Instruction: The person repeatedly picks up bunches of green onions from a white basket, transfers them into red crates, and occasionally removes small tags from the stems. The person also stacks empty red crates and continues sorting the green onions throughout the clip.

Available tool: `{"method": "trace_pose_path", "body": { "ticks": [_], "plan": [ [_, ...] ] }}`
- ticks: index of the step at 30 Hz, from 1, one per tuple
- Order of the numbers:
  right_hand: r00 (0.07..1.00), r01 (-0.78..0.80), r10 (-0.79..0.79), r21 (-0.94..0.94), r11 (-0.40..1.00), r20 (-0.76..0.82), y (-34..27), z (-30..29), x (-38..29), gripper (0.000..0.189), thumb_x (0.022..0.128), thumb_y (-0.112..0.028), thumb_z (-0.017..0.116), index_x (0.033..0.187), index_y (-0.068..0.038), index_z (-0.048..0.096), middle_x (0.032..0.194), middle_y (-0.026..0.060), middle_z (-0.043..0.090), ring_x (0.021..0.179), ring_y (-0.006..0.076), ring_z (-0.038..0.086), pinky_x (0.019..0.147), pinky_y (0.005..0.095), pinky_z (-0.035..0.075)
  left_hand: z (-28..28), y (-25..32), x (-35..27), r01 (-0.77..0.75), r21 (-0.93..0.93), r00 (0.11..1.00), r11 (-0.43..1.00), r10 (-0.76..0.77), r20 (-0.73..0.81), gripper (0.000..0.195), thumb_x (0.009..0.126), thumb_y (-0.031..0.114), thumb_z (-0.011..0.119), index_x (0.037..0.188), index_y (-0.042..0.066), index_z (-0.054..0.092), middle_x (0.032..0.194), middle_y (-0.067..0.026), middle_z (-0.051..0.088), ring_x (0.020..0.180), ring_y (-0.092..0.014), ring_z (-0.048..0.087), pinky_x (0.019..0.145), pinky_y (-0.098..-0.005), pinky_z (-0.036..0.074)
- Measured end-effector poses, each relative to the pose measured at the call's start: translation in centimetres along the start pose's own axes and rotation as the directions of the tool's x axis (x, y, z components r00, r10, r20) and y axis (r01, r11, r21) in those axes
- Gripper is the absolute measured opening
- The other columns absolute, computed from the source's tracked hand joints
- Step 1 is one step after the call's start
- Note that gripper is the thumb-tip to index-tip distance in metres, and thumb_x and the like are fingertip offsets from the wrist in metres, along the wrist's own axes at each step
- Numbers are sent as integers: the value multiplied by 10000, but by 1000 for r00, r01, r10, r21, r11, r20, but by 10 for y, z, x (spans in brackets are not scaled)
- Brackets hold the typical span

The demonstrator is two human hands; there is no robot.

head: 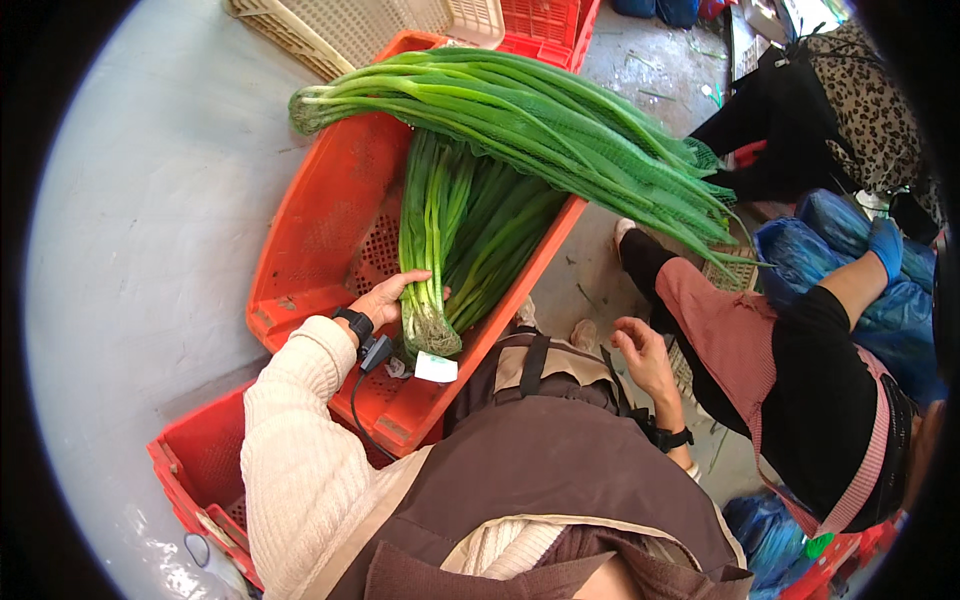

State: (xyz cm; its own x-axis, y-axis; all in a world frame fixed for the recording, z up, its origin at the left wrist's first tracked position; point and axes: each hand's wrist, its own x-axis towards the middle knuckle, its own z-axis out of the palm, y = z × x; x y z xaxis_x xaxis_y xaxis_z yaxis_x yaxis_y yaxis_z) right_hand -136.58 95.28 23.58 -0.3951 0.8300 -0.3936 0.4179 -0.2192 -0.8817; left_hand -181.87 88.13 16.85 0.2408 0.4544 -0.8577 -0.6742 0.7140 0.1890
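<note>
My left hand [394, 296] is closed around the white lower stems of a bunch of green onions [431, 247], just above its roots. That bunch lies in an orange-red plastic crate [300, 225] with more green leaves beside it. A white tag [436, 367] is by the roots. Across the crate's far end rests a larger bunch of green onions in green netting [510, 112], roots to the left, leaf tips hanging past the right edge. To the right of the crate, my right hand [645, 356] is raised with fingers loosely curled, holding nothing.
A cream plastic crate [322, 34] and a red crate [536, 30] stand beyond. Another red crate [199, 435] is at lower left, beside a pale wall [150, 187]. Close on the right, a person in a pink apron [720, 322] handles blue plastic bags [810, 255]; another person is behind.
</note>
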Motion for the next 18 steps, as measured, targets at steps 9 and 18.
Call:
{"method": "trace_pose_path", "body": {
  "ticks": [9,18],
  "plan": [
    [959,224,-232,70,972,165,9,-28,-8,213,921,-88,579,1086,47,589,864,82,651,795,125,626,726,265,509,155,-8,-94,-405,150,885,902,428,-185,261,782,237,727,914,35,628,704,-75,661,580,-228,646,578,-365,565],
    [776,191,-283,217,957,563,29,-45,-15,225,944,-100,555,1102,57,585,912,72,664,815,118,628,738,260,510,189,-186,-180,-681,50,690,730,663,-290,201,856,141,634,1007,9,644,824,-76,677,700,-196,664,669,-329,562]
  ]
}}
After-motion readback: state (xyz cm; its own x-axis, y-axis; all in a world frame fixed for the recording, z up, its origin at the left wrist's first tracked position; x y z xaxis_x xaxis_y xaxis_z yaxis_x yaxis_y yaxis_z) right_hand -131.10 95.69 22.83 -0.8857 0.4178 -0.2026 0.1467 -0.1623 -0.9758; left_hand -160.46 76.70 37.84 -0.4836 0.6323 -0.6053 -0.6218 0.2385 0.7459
